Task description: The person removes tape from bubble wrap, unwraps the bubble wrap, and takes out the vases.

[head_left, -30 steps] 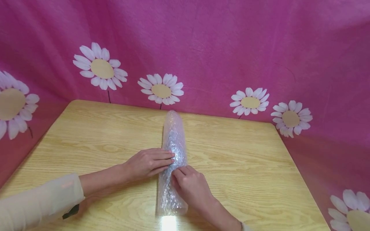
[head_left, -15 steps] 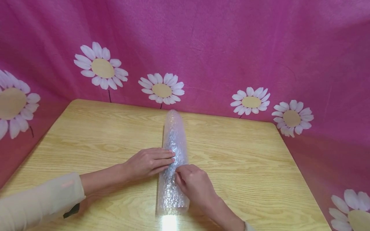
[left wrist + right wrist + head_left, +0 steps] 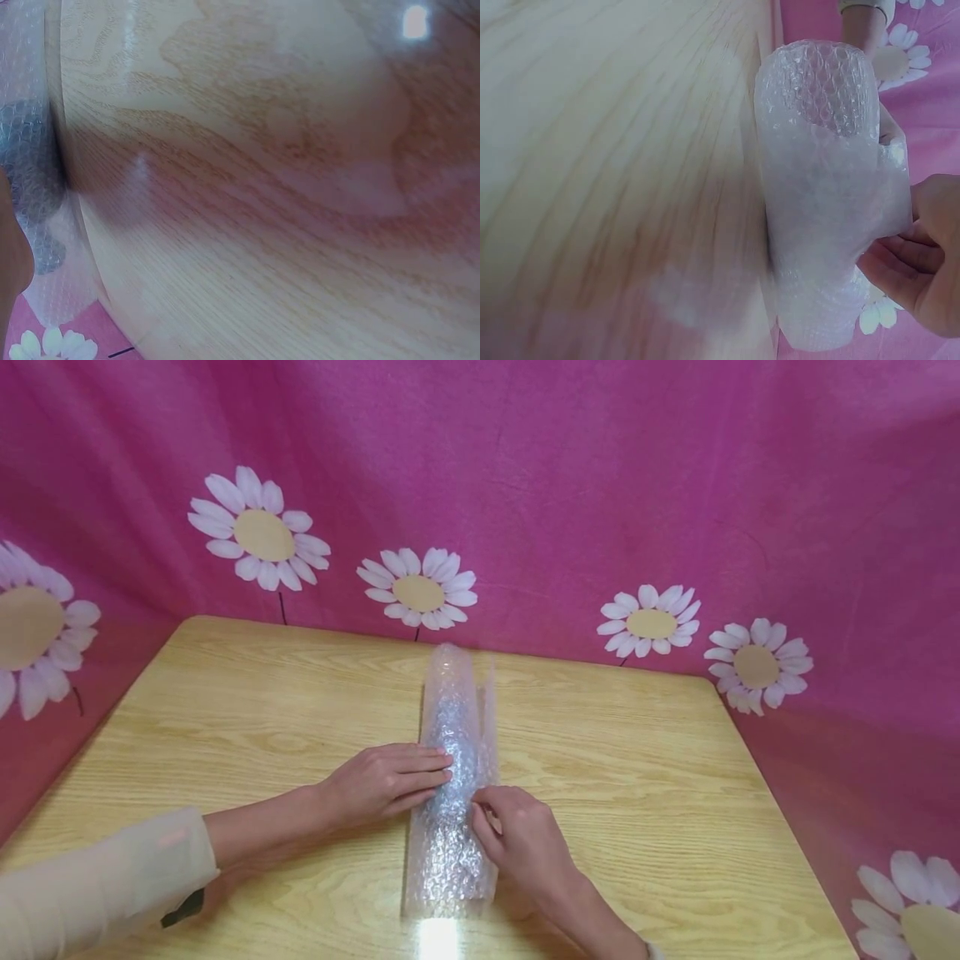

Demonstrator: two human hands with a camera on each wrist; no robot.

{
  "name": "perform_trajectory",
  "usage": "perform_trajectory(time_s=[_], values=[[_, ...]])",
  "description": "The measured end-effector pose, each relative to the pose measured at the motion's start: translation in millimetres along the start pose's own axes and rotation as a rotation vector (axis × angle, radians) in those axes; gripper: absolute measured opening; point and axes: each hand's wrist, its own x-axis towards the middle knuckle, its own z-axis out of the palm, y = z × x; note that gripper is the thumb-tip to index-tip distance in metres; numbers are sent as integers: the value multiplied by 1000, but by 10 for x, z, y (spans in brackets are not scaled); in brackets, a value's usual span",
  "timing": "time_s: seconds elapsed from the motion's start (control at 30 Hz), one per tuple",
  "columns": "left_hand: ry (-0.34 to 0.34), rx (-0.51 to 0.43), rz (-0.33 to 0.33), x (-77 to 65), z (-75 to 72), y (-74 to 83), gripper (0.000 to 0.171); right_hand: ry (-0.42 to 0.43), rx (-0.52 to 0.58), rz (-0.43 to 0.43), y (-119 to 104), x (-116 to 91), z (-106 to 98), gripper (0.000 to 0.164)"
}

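My left grip [image 3: 386,781] lies flat across the bubble-wrap bundle [image 3: 448,852] in the lower middle of the head frame, its fingers straight and side by side rather than curled, and I judge it rests there as a steadying weight, because a rounded bundle like this could roll or slide on the smooth desk [image 3: 637,793]. My right grip [image 3: 521,835], just right of the bundle, pinches the loose edge [image 3: 490,739] of the wrap between thumb and fingers; in the right wrist view that edge stands off the roll towards the right of the frame, caught only at its margin, which probably spares the bubbles and leaves the sheet free to bend. The bundle runs lengthwise up the picture, from near the bottom to close by the desk's far edge, so each of my arms comes to it from its own side and neither crosses the other. My left fingers sit a little higher in the frame than my right, about halfway along, where pressing seems likeliest to hold both ends in line. A dark shape [image 3: 30,154] shows through the wrap at the left of the left wrist view; I cannot tell what it is. Behind the desk, a pink cloth [image 3: 525,485] with daisies fills the upper frame.
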Motion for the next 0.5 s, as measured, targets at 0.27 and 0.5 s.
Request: perform_trajectory(time_s=[0.27, 0.5], values=[[8, 1, -2, -13, -11, 6, 30, -16, 17, -15, -13, 3, 34, 6], [4, 2, -1, -17, -18, 5, 31, -151, 196, 172, -71, 32, 18, 8]])
